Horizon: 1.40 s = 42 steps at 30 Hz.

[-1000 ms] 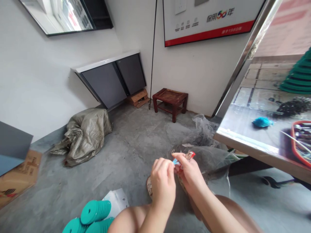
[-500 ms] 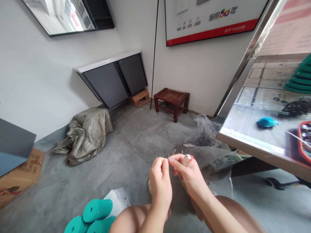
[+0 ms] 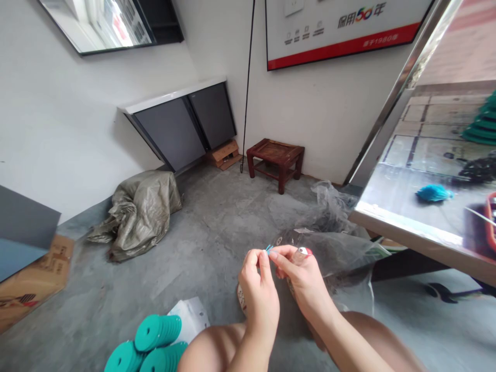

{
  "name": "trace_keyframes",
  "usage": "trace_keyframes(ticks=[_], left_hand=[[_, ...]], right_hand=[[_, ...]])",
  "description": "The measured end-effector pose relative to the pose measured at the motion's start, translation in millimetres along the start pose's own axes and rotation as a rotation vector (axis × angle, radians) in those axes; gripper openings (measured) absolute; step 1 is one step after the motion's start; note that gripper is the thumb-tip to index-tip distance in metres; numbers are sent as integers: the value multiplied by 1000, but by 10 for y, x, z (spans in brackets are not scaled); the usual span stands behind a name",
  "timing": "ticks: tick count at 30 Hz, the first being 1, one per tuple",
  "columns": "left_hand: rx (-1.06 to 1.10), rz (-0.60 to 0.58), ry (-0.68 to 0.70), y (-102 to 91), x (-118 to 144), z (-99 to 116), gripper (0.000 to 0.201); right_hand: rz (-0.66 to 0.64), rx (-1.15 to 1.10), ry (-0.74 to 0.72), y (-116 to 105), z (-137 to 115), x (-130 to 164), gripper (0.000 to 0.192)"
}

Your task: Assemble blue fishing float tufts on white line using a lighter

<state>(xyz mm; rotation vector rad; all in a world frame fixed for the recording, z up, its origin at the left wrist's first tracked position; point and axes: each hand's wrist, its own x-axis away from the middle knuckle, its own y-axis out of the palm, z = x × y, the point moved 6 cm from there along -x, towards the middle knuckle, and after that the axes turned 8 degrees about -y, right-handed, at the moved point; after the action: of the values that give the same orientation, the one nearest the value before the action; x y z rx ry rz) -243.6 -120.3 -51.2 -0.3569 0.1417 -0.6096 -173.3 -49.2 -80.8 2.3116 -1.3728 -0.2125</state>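
Between the fingertips of both hands is a thin blue strand (image 3: 268,248), with two short tips sticking up. My left hand (image 3: 256,281) pinches it between thumb and finger. My right hand (image 3: 301,276) meets it from the other side, thumb and forefinger pressed together on the strand. The rest of the strand is hidden in the fingers. Both hands hover above the knees, over the grey floor. On the table at right lies a blue bundle (image 3: 434,193) of similar colour.
Stacked green discs (image 3: 158,331) stand on the floor at lower left. A crumpled grey sack (image 3: 147,212) lies behind them. A small wooden stool (image 3: 276,151) stands by the wall. Clear plastic bags (image 3: 344,248) lie under the edge of the table (image 3: 395,222).
Two blue tips now show above the pinched fingers, where they barely showed before. Both hands stay together in nearly the same place. The view has shifted slightly.
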Motion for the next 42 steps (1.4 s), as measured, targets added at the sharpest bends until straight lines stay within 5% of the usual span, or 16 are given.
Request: trace_keyframes(ticks=[12, 28, 42], left_hand=[[124, -37, -93, 5, -16, -96, 36], [42, 34, -36, -69, -17, -2, 31], [27, 54, 22, -62, -8, 67, 28]], right_hand=[[-43, -88, 14, 46, -37, 18, 27], [25, 121, -83, 84, -189, 89, 24], [60, 79, -67, 61, -110, 81, 29]])
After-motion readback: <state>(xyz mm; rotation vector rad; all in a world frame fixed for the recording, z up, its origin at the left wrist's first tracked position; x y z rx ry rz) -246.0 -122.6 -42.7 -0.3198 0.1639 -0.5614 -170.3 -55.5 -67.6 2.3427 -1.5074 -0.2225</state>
